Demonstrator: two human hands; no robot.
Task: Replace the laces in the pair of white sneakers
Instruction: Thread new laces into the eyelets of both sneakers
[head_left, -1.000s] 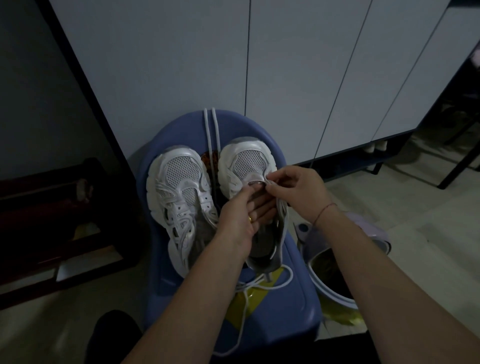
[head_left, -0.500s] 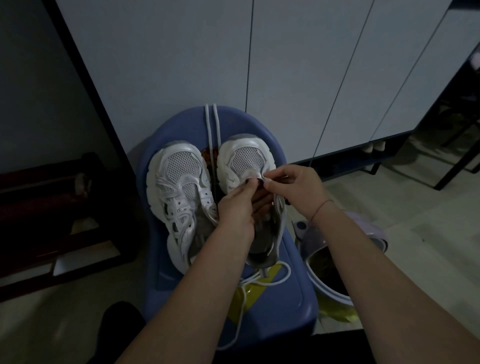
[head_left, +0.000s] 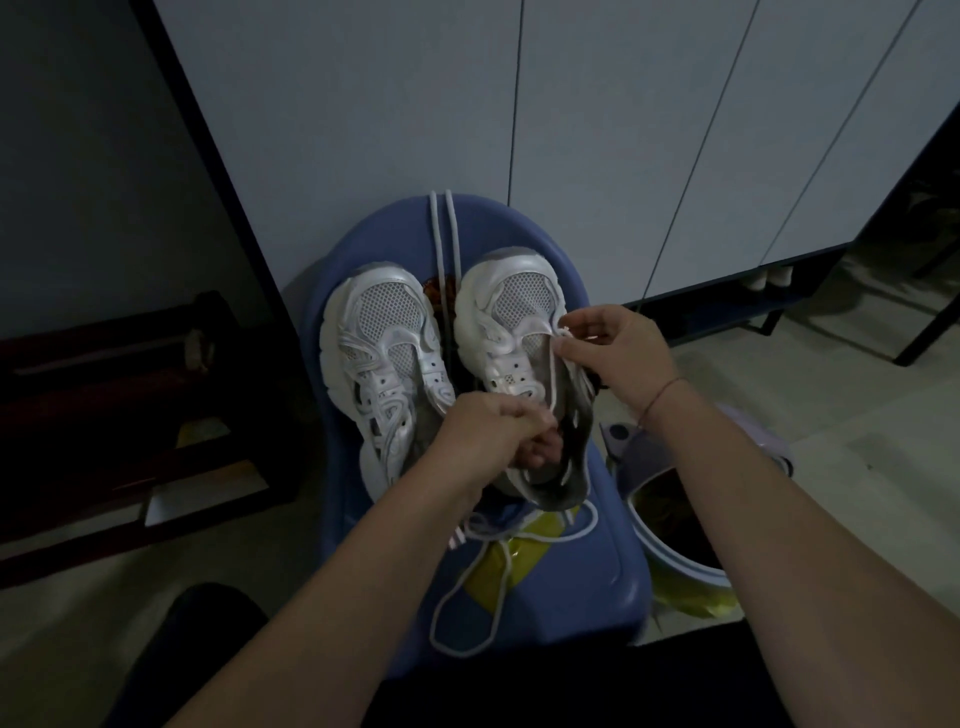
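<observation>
Centre frame, the right hand (head_left: 610, 356) pinched a lace (head_left: 555, 378) at the right-side sneaker (head_left: 519, 296); the left hand (head_left: 485, 431) clenched the lace lower down. Lacing looked barely begun; next, the tip would need threading through an eyelet.

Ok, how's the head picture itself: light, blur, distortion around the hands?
Head view: dim overall, left edge nearly black; cabinet seams splay from wide-angle distortion; left hand slightly smeared; right hand pinching the lace at the right sneaker is sharp enough to read.

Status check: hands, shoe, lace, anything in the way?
Right hand pinches lace at sneaker toe-end eyelets; left hand grips it lower down. Other sneaker unlaced. Loose lace on chair seat, not blocking.
</observation>
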